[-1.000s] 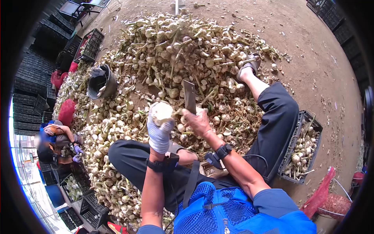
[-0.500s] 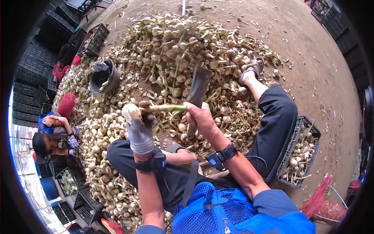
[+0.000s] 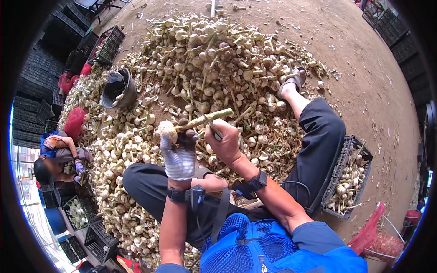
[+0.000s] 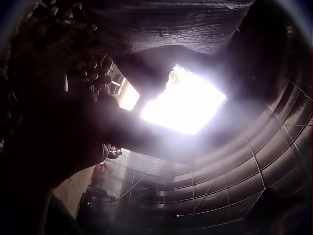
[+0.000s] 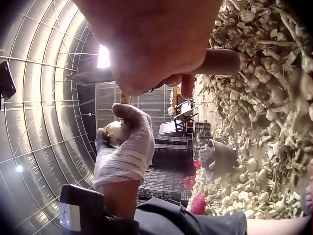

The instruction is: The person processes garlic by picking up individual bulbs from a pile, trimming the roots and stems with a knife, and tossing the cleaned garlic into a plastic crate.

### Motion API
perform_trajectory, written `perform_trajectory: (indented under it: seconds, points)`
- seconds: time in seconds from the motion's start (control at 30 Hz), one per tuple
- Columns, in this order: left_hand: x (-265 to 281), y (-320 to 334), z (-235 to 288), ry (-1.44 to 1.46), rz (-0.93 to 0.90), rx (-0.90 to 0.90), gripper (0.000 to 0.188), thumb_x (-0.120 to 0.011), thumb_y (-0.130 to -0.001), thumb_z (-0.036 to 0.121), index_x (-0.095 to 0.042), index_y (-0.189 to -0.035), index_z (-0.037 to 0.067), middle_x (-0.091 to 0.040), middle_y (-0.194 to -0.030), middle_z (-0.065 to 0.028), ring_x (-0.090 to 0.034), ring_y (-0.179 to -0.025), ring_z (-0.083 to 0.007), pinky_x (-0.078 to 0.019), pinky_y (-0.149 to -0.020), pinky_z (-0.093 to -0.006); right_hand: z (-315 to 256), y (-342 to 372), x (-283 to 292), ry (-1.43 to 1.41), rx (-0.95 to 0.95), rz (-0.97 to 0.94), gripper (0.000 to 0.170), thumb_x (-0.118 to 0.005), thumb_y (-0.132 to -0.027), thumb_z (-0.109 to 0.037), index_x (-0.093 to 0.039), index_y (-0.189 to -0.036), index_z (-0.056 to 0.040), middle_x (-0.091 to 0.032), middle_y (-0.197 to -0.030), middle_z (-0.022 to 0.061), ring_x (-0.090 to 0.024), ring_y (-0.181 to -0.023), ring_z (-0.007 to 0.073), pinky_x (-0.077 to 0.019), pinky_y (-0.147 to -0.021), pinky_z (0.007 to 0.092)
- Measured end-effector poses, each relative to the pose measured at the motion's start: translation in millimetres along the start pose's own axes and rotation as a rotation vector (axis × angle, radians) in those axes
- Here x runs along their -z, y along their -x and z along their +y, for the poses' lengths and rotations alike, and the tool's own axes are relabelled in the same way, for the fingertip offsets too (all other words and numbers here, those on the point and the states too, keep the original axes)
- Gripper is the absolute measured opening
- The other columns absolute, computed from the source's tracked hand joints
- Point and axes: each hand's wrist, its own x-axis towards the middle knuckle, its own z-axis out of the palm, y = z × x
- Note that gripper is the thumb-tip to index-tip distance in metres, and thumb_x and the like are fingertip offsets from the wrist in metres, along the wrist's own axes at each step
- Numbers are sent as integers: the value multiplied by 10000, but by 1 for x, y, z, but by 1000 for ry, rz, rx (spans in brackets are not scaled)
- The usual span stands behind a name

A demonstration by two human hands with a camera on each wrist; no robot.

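While the gloved left hand (image 3: 179,157) holds up a garlic bulb (image 3: 167,130) in front of the person's lap, the bare right hand (image 3: 225,141) sits just beside it with a knife (image 3: 213,126). The bulb lies at the top of the left hand's grip, toward its left side, and in the right wrist view it shows between the glove's curled digits, pinched from both sides. From the bulb, the stem (image 3: 195,121) leads off rightward and slightly upward, passing in front of the right hand's knuckles, its far end sticking out past them. The right hand is wrapped round the knife's handle (image 5: 224,62), which juts from one side of the fist. In the head view the blade appears narrow and crosses the line of the stem; whether the two touch, I cannot tell. The left wrist view is too dark and glaring to show the grip.

Beyond both hands spreads a large heap of garlic (image 3: 205,59), with a dark bucket (image 3: 130,94) near its left side. A black crate (image 3: 363,182) of garlic stands beside the person's right leg, and another person (image 3: 59,159) bends over the bulbs at far left.
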Motion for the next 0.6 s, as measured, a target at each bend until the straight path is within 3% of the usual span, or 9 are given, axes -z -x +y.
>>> perform_trajectory:
  seconds: [0.03,0.1,0.13,0.2,0.3,0.33,0.43,0.47,0.6]
  points:
    - [1,-2,-1,42,5,22,404,-692,-905,375,-641,-1164,68,-698,-1060,-66,-657,-956,-214,-524,-906,-378,5,1,-2,0,-3,-3,115,-669,-831,-34,-604,-748,12,-547,-636,114,-529,-542,185,-421,-524,329]
    - [4,-7,-3,109,-14,46,452,-720,-890,396,-625,-1171,54,-688,-1075,-86,-653,-943,-211,-534,-881,-373,23,7,-11,64,-17,-21,154,-683,-792,-56,-562,-711,-5,-564,-681,166,-575,-589,337,-463,-560,388]
    - [7,-11,-2,112,-18,48,452,-720,-890,396,-625,-1171,54,-688,-1075,-86,-653,-943,-211,-534,-881,-373,64,26,-20,223,5,-77,112,-662,-844,-120,-651,-833,-9,-618,-694,156,-608,-612,232,-466,-581,373]
    - [17,-25,7,173,-144,-10,539,-743,-874,406,-592,-1218,20,-665,-1145,-125,-656,-968,-226,-548,-918,-392,110,69,-24,347,-358,-237,188,-670,-830,-208,-684,-875,-26,-662,-759,179,-655,-691,310,-497,-643,405]
    - [8,-15,80,669,-185,-194,620,-753,-851,233,-479,-1346,-21,-607,-1235,-189,-628,-1076,-264,-536,-990,-400,128,85,-4,436,-673,-183,249,-684,-794,-270,-716,-891,-42,-685,-827,219,-656,-738,383,-509,-673,427]
    - [10,-12,109,783,-287,-248,695,-756,-835,200,-429,-1401,-39,-590,-1269,-210,-619,-1111,-272,-525,-1022,-415,154,90,2,550,-607,-152,258,-680,-798,-287,-692,-847,-34,-679,-818,225,-656,-751,401,-506,-676,450]
    - [35,1,154,589,-262,-357,806,-697,-869,193,-267,-1493,-82,-478,-1447,-241,-595,-1185,-293,-515,-1025,-446,161,56,25,769,-569,-159,203,-680,-828,-254,-665,-875,-57,-682,-890,209,-666,-841,413,-527,-745,502]
    - [50,2,150,615,-128,-380,684,-637,-924,203,-334,-1465,-87,-502,-1434,-229,-594,-1191,-298,-519,-1015,-443,174,50,28,809,-491,-144,176,-659,-844,-220,-664,-895,-52,-679,-919,203,-666,-868,412,-533,-763,492]
    - [46,8,123,336,-35,-272,572,-523,-1014,304,-407,-1458,-38,-581,-1345,-198,-618,-1071,-249,-546,-939,-380,201,14,36,1005,-381,-251,139,-645,-807,-112,-674,-933,-58,-633,-1053,174,-681,-895,375,-550,-806,467]
